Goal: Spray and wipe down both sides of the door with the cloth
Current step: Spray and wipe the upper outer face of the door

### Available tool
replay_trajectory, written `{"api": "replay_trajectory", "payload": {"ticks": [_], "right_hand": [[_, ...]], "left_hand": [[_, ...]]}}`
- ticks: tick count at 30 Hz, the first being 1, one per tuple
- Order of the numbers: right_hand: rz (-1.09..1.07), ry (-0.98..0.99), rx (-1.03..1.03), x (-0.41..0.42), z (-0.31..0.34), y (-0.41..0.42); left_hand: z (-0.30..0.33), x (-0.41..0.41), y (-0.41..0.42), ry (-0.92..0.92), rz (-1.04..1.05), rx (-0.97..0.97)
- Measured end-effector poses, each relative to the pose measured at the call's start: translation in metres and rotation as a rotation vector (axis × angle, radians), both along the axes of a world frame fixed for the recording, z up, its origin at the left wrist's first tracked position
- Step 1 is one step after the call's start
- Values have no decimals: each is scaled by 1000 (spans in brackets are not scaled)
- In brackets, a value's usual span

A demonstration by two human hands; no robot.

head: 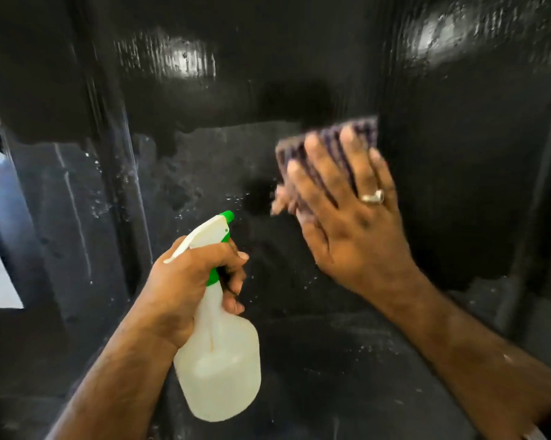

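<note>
Pressing cloth [328, 147], fingers [347, 160] spread

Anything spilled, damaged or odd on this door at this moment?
Nothing looks damaged. The black door is patchy: glossy wet areas above, a duller dusty-looking zone with scattered droplets in the middle. That fits cleaning underway, with the right hand pressing the purple cloth and the left hand gripping the spray bottle.

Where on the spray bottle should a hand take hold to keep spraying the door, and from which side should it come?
Grip the spray bottle at its narrow neck, just under the white and green trigger head, coming from behind, opposite the nozzle. The neck fits a closed fist, the wide body below does not, and the fingers then reach the trigger. The left hand holds it so, nozzle towards the door.
</note>
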State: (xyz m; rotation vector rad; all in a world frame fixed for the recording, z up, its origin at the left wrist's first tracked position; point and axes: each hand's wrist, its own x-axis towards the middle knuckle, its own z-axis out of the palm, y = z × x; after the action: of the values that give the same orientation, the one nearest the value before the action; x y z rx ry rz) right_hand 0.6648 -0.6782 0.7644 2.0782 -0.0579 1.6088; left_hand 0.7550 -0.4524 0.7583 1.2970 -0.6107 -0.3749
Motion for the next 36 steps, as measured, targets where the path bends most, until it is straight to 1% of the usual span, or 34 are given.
{"api": "replay_trajectory", "payload": {"ticks": [2, 4, 5, 7, 9, 10, 12, 14, 16, 17, 19, 21, 23, 24, 25, 27, 29, 31, 33, 34, 36], "right_hand": [[-4, 86, -78, -12, -39, -8], [-26, 92, -104, -25, -47, -20], [-40, 44, -63, -27, -41, -24], [-79, -136, 100, -17, -17, -17], [-90, -302, 219, 10, 10, 12], [-81, -330, 243, 27, 18, 31], [-57, -268, 205, 55, 13, 66], [-23, -108, 105, 66, -20, 83], [-28, 30, 1, 56, -61, 78], [-45, 53, -36, 44, -74, 69], [-87, 15, -17, 26, -74, 51], [-116, -138, 112, 28, -52, 50], [-130, -321, 243, 50, -16, 68], [-120, -361, 277, 66, 1, 82], [-108, -358, 275, 82, 12, 98], [-89, -230, 192, 101, 10, 125], [-55, -37, 96, 103, -21, 135], [-44, 64, -9, 88, -55, 123], [-61, 46, -66, 67, -62, 97], [-72, 12, -36, 59, -55, 86], [-98, -133, 96, 56, -26, 79]], "left_hand": [[3, 10, 14, 14, -58, -38], [5, 24, 32, 2, -86, -80], [6, 31, 39, -7, -84, -89], [9, 43, 51, -12, -72, -98], [11, 55, 62, -16, -75, -92], [11, 59, 66, -21, -74, -87], [13, 65, 73, -35, -93, -92], [14, 74, 82, -38, -129, -93], [14, 81, 92, -26, -166, -90], [13, 83, 98, -25, -178, -87], [13, 89, 110, -32, -182, -82], [13, 94, 120, -39, -176, -72], [13, 99, 126, -17, -169, -63], [13, 101, 129, -8, -164, -55], [13, 101, 130, -3, -160, -47], [13, 100, 133, -2, -162, -39], [12, 101, 138, 14, -155, -42], [10, 107, 146, 23, -150, -35], [7, 113, 157, 20, -147, -24], [6, 116, 161, 16, -147, -24], [4, 121, 165, 23, -131, -32]]}}
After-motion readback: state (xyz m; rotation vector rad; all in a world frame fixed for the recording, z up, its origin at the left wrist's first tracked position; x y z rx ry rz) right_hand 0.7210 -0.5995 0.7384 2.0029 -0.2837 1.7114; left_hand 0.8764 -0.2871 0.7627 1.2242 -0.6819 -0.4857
